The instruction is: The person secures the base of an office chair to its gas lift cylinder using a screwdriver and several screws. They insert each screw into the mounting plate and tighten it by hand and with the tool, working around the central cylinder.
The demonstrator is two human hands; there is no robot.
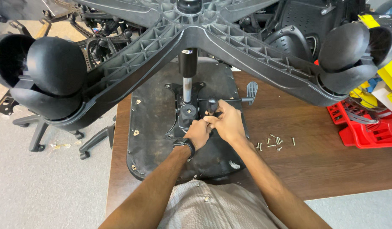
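Brown wooden table (331,161) is being viewed from the head camera — an upturned chair seat (153,127) is lying on it, gas column (187,87) rising toward the lens. Left hand (199,132) and right hand (227,123) are being pressed together, clenched around a black-handled tool (211,105) standing upright on the seat mechanism plate (183,114), just right of the column. Loose screws (275,142) are lying right of the right hand.

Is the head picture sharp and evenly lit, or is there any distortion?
Head view: light is soft and even, without glare; both hands and the loose screws are sharp; the wide lens swells the casters near the corners.
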